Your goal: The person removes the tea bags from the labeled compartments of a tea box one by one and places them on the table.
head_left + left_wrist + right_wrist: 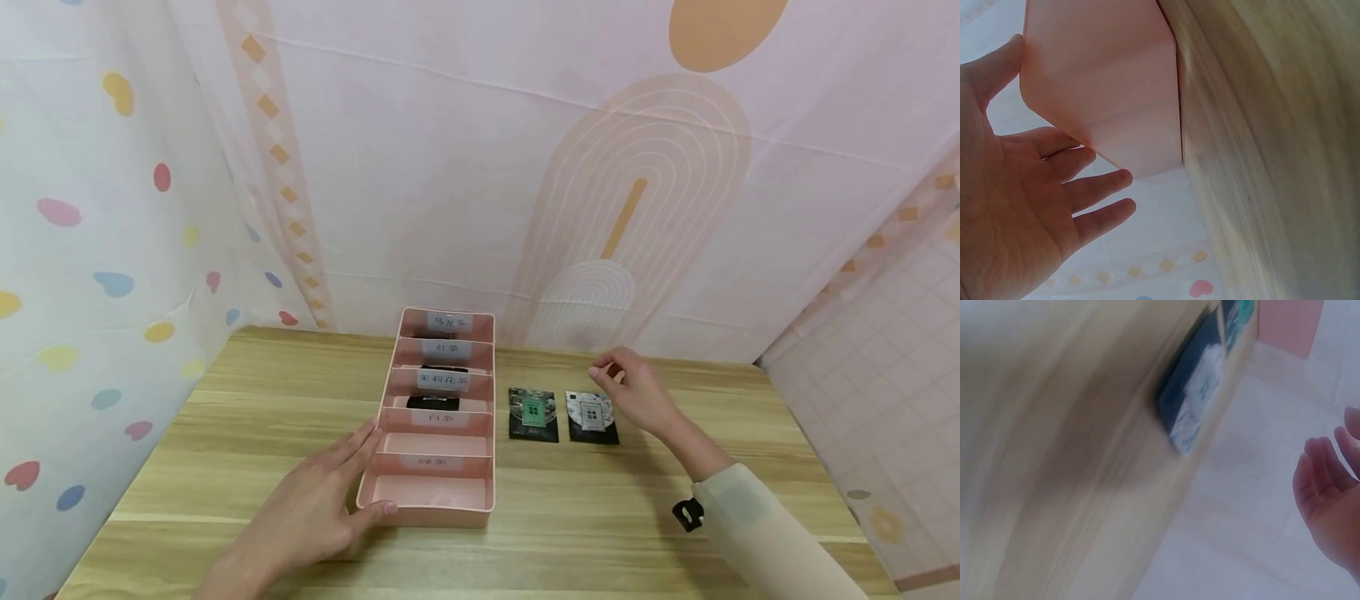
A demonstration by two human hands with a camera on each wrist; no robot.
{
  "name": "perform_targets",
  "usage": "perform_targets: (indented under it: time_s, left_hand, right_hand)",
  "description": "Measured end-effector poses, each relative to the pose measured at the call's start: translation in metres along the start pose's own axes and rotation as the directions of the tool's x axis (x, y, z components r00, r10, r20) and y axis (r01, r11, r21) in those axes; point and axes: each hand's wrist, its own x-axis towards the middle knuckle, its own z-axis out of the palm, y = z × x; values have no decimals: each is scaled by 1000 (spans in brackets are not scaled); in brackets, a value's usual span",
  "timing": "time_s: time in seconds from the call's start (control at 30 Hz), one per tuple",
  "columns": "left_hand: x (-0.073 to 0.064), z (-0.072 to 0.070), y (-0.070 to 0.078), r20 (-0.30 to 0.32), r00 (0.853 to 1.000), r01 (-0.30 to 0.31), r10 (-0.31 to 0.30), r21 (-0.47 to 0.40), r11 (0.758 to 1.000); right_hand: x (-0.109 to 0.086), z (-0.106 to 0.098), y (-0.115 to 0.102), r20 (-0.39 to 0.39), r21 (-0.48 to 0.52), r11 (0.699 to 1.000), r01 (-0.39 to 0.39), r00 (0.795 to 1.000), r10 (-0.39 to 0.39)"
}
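A long pink divided box [435, 517] stands on the table, with paper labels in Chinese on its compartment walls. My left hand [311, 500] rests against its near left corner, thumb at the front rim and fingers spread along the side; the left wrist view shows the fingers nearly straight against the pink wall [1104, 81]. My right hand [636, 392] hovers above a black-and-white tea sachet [592, 418], loosely bent fingers holding nothing. Left of that sachet lies a black-and-green tea sachet [533, 415], beside the box.
Dark packets, one of them a black packet [433, 402], lie in the three rear compartments. The wooden table [285, 400] meets a patterned cloth backdrop [420, 183] behind the box. More cloth hangs at the left and right sides. A black band [687, 515] shows at the right sleeve.
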Motion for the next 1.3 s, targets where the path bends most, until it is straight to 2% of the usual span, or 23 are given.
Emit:
perform_targets:
  time_s: [0.17,0.47,0.83,1.0,1.13,1.3]
  left_hand:
    - [0,-1,0,6,1000,5,-5,-2,1000]
    - [1,0,0,16,1000,17,-17,-2,1000]
    - [0,1,-1,4,1000,3,-3,6,1000]
    - [0,1,-1,4,1000,2,-2,5,1000]
    - [0,1,-1,1,1000,-2,2,6,1000]
    - [0,2,0,-3,1000,-6,6,9,1000]
  right_hand:
    - [2,4,-13,1,18,1000,13,1000,-13]
    - [6,12,-35,7,10,996,91,996,-91]
    - [8,36,-65,56,-31,983,182,982,-181]
    - [8,51,-75,79,-66,971,228,972,-223]
    - [10,64,-82,75,-126,948,291,956,-284]
    - [11,80,-90,75,-154,925,348,937,-340]
